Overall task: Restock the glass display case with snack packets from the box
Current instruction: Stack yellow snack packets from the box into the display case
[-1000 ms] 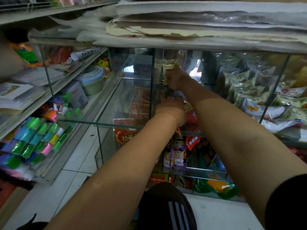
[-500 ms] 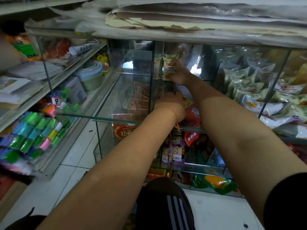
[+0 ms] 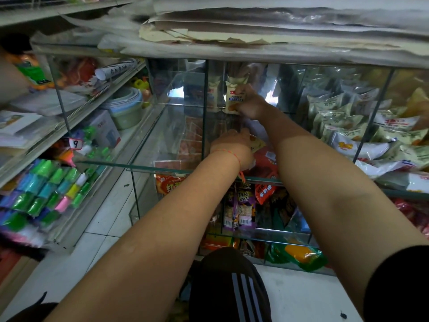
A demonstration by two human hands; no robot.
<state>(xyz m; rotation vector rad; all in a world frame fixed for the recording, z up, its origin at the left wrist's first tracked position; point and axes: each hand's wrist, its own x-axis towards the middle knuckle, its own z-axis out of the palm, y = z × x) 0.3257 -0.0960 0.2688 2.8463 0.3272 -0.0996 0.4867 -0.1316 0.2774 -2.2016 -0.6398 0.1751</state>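
Nearest to me I see my knee (image 3: pixel 228 284) in dark trousers with white stripes, above the pale tiled floor (image 3: pixel 102 224). Both my bare forearms go forward from there into the glass display case (image 3: pixel 204 108). On the lowest level of the case lie a green and orange packet (image 3: pixel 299 256) and, a little higher behind the glass, purple packets (image 3: pixel 241 210) that stand upright with barcodes toward me. On the left side an open shelf (image 3: pixel 76 126) carries rolls of coloured tape (image 3: pixel 46 189) in green, blue and pink, a small price tag with the number 9 (image 3: pixel 75 143), and further back a round plastic tub (image 3: pixel 126 108). My left hand (image 3: pixel 232 147), with a thin red string on the wrist, rests low in the middle compartment on red and yellow packets (image 3: pixel 264 156); its fingers are bent downward, but I cannot tell if they grip something, because they are hidden behind the hand. Further in and higher, my right hand (image 3: pixel 250 104) pinches a small cream snack packet (image 3: pixel 235 96) by its lower right part and holds it upright near the back of this compartment, just beside the vertical glass divider (image 3: pixel 205 117). In the compartment to the right many pale packets (image 3: pixel 343 117) are piled. On the top of the case lie sheets of cardboard (image 3: pixel 255 31).
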